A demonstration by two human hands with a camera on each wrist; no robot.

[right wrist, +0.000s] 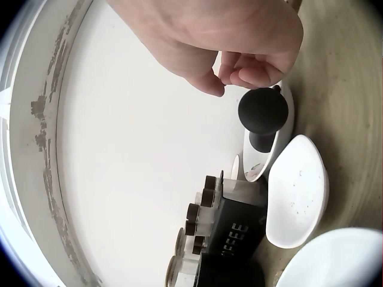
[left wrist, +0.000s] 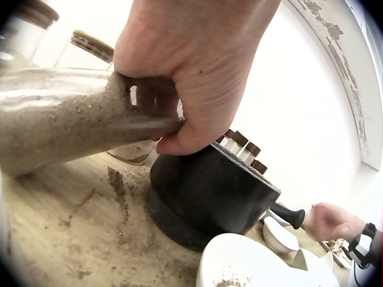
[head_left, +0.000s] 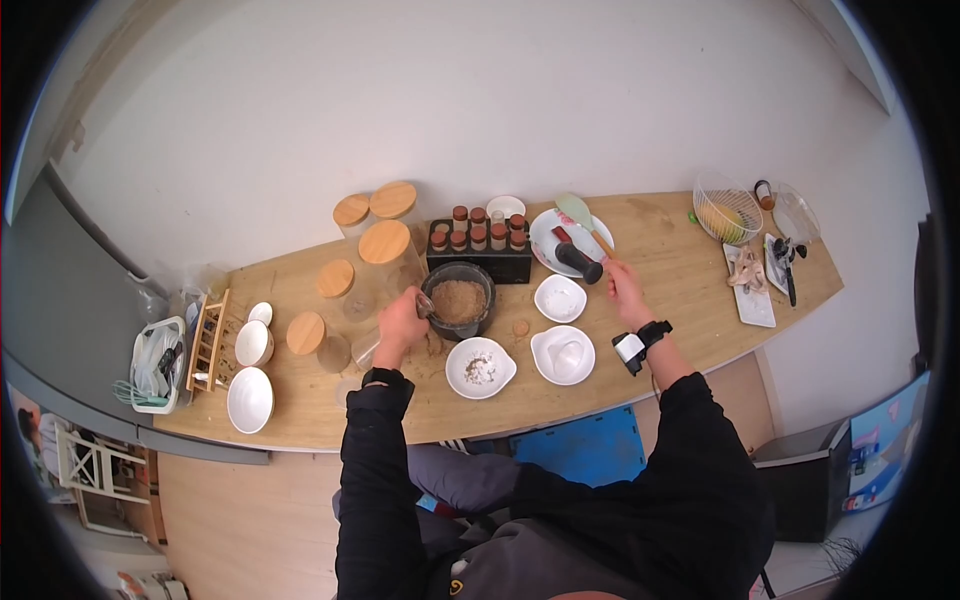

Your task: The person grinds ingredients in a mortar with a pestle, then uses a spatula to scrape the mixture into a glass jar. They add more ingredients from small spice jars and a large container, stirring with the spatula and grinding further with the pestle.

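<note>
My left hand (head_left: pixel 403 320) (left wrist: pixel 191 66) grips the mouth end of a tilted clear glass jar (left wrist: pixel 60 119) holding brown powder. That end is at the left rim of a black bowl (head_left: pixel 487 318) (left wrist: pixel 209 197), which contains brown grainy matter (head_left: pixel 459 300). My right hand (head_left: pixel 627 295) (right wrist: pixel 239 48) hovers, fingers loosely curled, by a black round-ended tool (head_left: pixel 578 262) (right wrist: pixel 263 110) that lies in a white plate (head_left: pixel 540 240). The wooden handle of a green spatula (head_left: pixel 574 209) reaches close to this hand; contact with it is unclear. Nothing shows between the thumb and fingers.
White bowls (head_left: pixel 560 298) (head_left: pixel 563 355) (head_left: pixel 480 368) stand in front. Behind are a black rack (head_left: pixel 480 262) of small jars and wood-lidded jars (head_left: pixel 385 243). Left: bowls (head_left: pixel 250 400), a wooden rack (head_left: pixel 208 340). Right: a wire basket (head_left: pixel 728 210), a tray (head_left: pixel 752 300). Powder lies spilled on the table (left wrist: pixel 66 233).
</note>
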